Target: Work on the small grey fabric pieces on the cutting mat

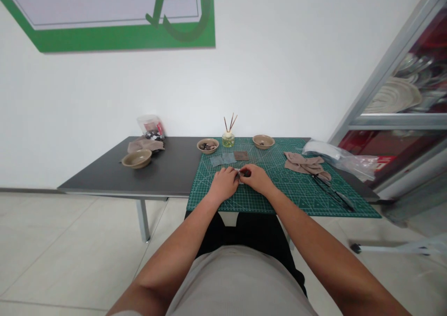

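Observation:
My left hand (224,183) and my right hand (257,179) meet over the green cutting mat (293,199), near its front edge. Between the right fingertips is a small dark stone (247,173). The left fingers are closed beside it, around something greyish too small to make out. Just behind the hands lie thin grey-blue squares (229,158) and a brown square (240,155), which look like sandpaper. Further back, a bowl of stones (208,146) stands to the left, and a second tan bowl (263,141) with a small dark piece inside stands to the right.
A reed diffuser (228,139) stands between the bowls. On the right are a crumpled brown cloth (307,163), dark glasses-like frames (333,192) and a clear plastic bag (340,157). Another bowl (137,159), a cloth (145,144) and a clear tub (152,126) sit at left.

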`<state>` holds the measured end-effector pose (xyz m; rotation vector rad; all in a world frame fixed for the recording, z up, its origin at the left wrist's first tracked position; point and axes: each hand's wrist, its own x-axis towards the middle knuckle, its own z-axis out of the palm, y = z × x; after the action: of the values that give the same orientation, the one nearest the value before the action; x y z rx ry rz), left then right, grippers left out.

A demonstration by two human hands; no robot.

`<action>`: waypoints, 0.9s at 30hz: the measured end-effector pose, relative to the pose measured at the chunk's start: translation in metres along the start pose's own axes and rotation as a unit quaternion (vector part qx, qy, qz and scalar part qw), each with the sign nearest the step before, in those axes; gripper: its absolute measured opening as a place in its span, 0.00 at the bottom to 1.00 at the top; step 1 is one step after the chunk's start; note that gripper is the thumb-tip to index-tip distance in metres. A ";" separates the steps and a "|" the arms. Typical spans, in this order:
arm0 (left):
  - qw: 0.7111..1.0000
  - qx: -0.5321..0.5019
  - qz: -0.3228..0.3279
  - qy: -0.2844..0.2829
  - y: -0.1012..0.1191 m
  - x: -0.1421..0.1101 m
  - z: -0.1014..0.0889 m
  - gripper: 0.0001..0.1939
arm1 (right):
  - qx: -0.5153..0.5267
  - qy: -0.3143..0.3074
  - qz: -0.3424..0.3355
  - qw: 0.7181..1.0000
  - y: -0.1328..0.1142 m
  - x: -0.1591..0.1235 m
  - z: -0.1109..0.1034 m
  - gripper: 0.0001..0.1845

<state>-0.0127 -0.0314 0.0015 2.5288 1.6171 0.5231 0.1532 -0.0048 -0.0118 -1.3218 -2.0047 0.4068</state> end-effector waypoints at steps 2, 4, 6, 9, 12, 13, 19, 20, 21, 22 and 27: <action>1.000 -0.001 0.009 0.009 0.000 -0.002 0.001 0.18 | -0.008 0.002 0.010 1.000 -0.001 0.000 0.000 0.04; 1.000 -0.008 0.014 0.015 -0.001 -0.002 0.003 0.18 | -0.032 0.003 0.008 0.999 -0.003 -0.001 -0.001 0.03; 1.000 -0.011 0.012 0.013 -0.003 -0.001 0.004 0.18 | -0.046 -0.004 -0.003 0.999 -0.003 -0.001 -0.002 0.02; 1.000 -0.009 0.001 0.007 -0.004 0.000 0.004 0.17 | -0.038 -0.012 -0.013 0.999 -0.002 -0.001 -0.001 0.02; 1.000 -0.006 -0.011 0.007 -0.004 0.001 0.004 0.17 | -0.045 0.002 -0.016 0.999 -0.001 0.000 0.001 0.03; 1.000 -0.006 -0.014 0.007 -0.004 0.001 0.004 0.17 | -0.045 0.003 -0.023 0.999 0.000 0.000 0.001 0.03; 1.000 -0.007 -0.010 0.014 -0.005 0.001 0.005 0.19 | -0.059 -0.001 -0.054 0.997 0.002 0.000 0.004 0.04; 1.000 -0.009 -0.007 0.013 -0.006 0.001 0.005 0.19 | -0.066 0.004 -0.054 0.996 0.002 0.000 0.004 0.04; 1.000 -0.011 -0.005 0.011 -0.006 0.000 0.005 0.19 | -0.066 0.005 -0.056 0.996 0.002 0.000 0.004 0.04; 1.000 -0.013 -0.005 0.010 -0.006 0.000 0.005 0.20 | -0.057 -0.001 -0.063 0.996 0.002 0.000 0.004 0.04; 1.000 -0.008 -0.016 0.019 -0.005 -0.001 0.005 0.21 | -0.033 -0.024 -0.087 0.995 0.001 -0.001 0.004 0.04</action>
<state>-0.0159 -0.0292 -0.0051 2.4915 1.6578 0.5808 0.1518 -0.0051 -0.0157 -1.1733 -2.1693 0.2959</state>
